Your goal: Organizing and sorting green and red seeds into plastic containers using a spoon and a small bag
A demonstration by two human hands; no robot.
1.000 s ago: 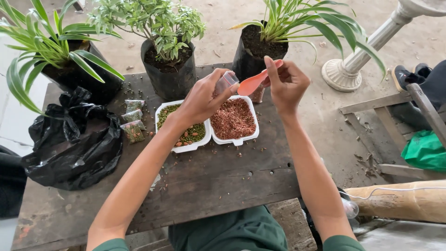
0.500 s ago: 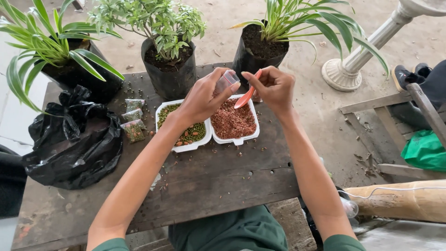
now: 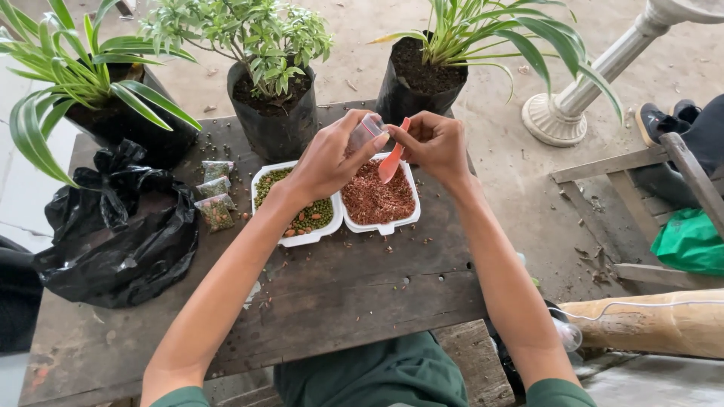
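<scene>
We hold both hands up together above the far middle part of the tabletop (image 3: 354,301), with both forearms reaching forward from the near edge and coming closer to each other at the wrists. Our left hand (image 3: 328,158) is curled around a small clear bag (image 3: 365,133), the thumb and the fingers pinching it near its top, and the wrist is bent a little to the right. Our right hand (image 3: 435,143) grasps an orange spoon (image 3: 394,157) with the fingertips; the spoon points down and to the left, its tip just beside the bag and above the tray of reddish-brown grains (image 3: 377,197). This white tray stands on the table directly under the hands, and it touches a second white tray with green and brown pellets (image 3: 302,215) on its left side. Near the far left of the trays lie three small filled bags (image 3: 214,192). A crumpled black plastic bag (image 3: 121,234) lies at the left edge of the table. Three potted plants (image 3: 275,113) stand along the far edge.
</scene>
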